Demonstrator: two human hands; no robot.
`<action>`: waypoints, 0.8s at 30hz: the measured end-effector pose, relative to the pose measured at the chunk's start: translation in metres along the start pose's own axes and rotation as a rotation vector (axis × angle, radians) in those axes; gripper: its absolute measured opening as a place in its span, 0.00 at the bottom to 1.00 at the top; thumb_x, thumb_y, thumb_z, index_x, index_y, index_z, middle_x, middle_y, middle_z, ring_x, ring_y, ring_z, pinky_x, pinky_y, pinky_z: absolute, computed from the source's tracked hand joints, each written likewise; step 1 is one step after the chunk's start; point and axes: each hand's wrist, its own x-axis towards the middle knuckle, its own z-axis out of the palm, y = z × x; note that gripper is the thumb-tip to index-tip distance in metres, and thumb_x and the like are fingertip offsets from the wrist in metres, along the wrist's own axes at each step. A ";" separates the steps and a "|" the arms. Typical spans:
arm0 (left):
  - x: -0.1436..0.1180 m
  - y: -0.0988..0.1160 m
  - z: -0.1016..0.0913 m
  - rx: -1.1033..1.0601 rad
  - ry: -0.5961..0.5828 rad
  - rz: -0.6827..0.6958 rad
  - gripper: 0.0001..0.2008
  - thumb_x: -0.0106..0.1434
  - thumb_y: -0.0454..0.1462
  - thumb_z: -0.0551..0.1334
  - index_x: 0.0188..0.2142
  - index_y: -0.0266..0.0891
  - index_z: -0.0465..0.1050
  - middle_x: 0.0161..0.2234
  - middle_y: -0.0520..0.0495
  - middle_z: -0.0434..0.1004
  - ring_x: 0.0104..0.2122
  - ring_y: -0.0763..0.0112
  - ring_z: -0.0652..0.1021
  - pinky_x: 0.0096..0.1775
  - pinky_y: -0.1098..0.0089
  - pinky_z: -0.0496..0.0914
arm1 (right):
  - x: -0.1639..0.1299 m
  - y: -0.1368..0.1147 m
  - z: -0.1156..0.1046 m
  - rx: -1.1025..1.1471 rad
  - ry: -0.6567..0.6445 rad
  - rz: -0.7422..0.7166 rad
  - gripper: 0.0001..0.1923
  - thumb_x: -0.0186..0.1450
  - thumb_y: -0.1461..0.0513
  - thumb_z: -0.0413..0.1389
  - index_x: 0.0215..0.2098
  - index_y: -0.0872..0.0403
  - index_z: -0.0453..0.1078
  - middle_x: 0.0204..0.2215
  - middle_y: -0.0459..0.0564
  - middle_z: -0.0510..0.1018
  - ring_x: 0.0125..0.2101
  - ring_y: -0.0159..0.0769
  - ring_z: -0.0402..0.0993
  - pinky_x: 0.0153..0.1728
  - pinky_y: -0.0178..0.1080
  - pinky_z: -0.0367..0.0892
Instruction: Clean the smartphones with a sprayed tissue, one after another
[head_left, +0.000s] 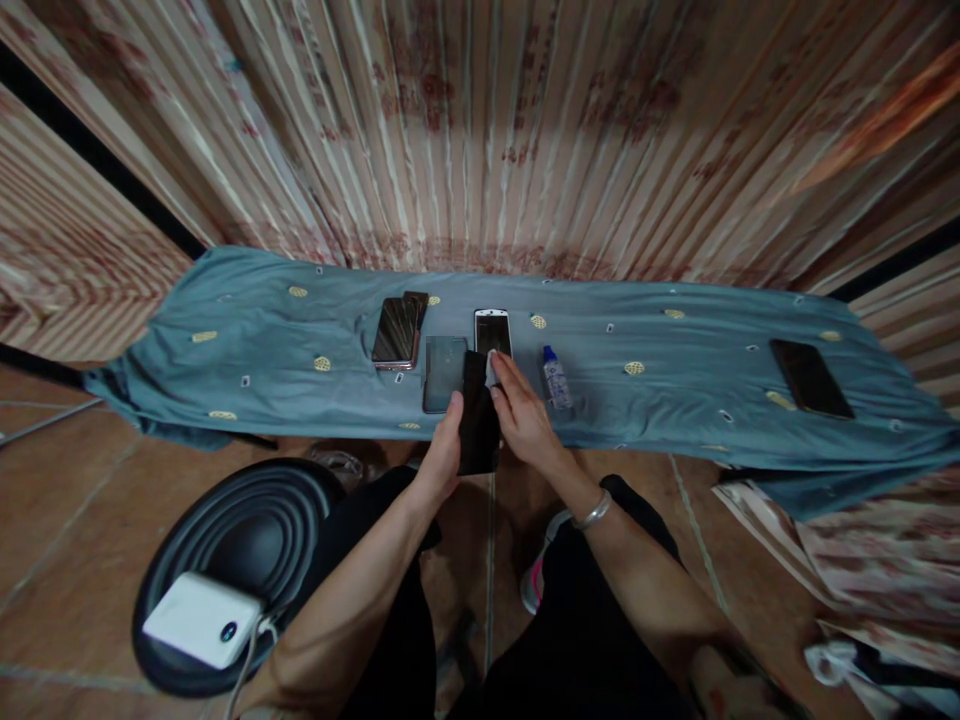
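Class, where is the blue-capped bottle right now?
In the head view, the blue-capped bottle is on the blue-green cloth, just right of the right hand.

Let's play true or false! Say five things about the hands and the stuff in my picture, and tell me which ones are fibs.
1. The left hand holds a flat black thing. True.
2. The right hand has nothing in it. False: it holds a small whitish scrap.
3. The little bottle has a blue cap. True.
4. The white box lies on the blue-green cloth. False: it sits on the black round thing, lower down.
5. The silvery bracelet is on the left wrist. False: it is on the right one.
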 end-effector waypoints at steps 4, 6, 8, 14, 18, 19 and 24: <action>-0.008 0.011 0.010 -0.056 0.032 -0.061 0.26 0.73 0.47 0.47 0.62 0.37 0.69 0.50 0.40 0.81 0.51 0.60 0.80 0.57 0.61 0.70 | -0.001 0.002 0.003 0.049 0.019 0.059 0.27 0.73 0.61 0.43 0.70 0.52 0.54 0.68 0.54 0.61 0.68 0.39 0.56 0.68 0.51 0.53; -0.009 0.013 0.012 -0.085 0.023 -0.087 0.27 0.73 0.48 0.46 0.62 0.38 0.68 0.51 0.41 0.81 0.51 0.60 0.80 0.57 0.60 0.70 | -0.003 0.001 0.006 0.060 0.015 0.052 0.27 0.73 0.61 0.44 0.70 0.53 0.54 0.67 0.55 0.62 0.67 0.39 0.57 0.68 0.51 0.54; -0.008 0.015 0.010 -0.099 0.022 -0.077 0.28 0.72 0.49 0.46 0.63 0.40 0.68 0.51 0.42 0.81 0.50 0.60 0.81 0.58 0.60 0.70 | -0.005 -0.001 0.008 0.068 0.000 0.038 0.27 0.73 0.61 0.44 0.70 0.53 0.55 0.67 0.54 0.63 0.67 0.39 0.58 0.68 0.50 0.55; -0.001 0.022 0.002 -0.093 0.089 -0.021 0.28 0.72 0.49 0.48 0.61 0.37 0.69 0.48 0.42 0.83 0.48 0.60 0.82 0.56 0.61 0.70 | -0.013 -0.006 0.011 0.110 -0.057 0.018 0.27 0.71 0.64 0.44 0.69 0.51 0.57 0.66 0.51 0.65 0.66 0.38 0.59 0.68 0.49 0.56; 0.002 0.028 0.000 -0.096 0.122 0.016 0.28 0.72 0.49 0.48 0.59 0.33 0.71 0.46 0.41 0.84 0.48 0.59 0.81 0.56 0.62 0.70 | -0.021 -0.010 0.009 0.137 -0.101 0.017 0.30 0.68 0.67 0.44 0.68 0.52 0.58 0.66 0.51 0.65 0.66 0.37 0.60 0.67 0.48 0.57; 0.004 0.029 -0.001 -0.102 0.121 0.029 0.28 0.72 0.49 0.47 0.59 0.33 0.71 0.45 0.41 0.84 0.48 0.59 0.81 0.56 0.62 0.70 | -0.023 -0.011 0.009 0.144 -0.117 0.014 0.31 0.67 0.68 0.44 0.68 0.52 0.58 0.66 0.50 0.65 0.66 0.37 0.60 0.67 0.48 0.57; 0.010 0.032 -0.009 -0.143 0.079 0.054 0.29 0.71 0.50 0.47 0.58 0.31 0.71 0.45 0.39 0.84 0.47 0.59 0.81 0.56 0.61 0.70 | -0.033 -0.016 0.002 0.165 -0.184 -0.020 0.36 0.63 0.71 0.45 0.69 0.50 0.56 0.67 0.48 0.63 0.66 0.36 0.59 0.68 0.48 0.56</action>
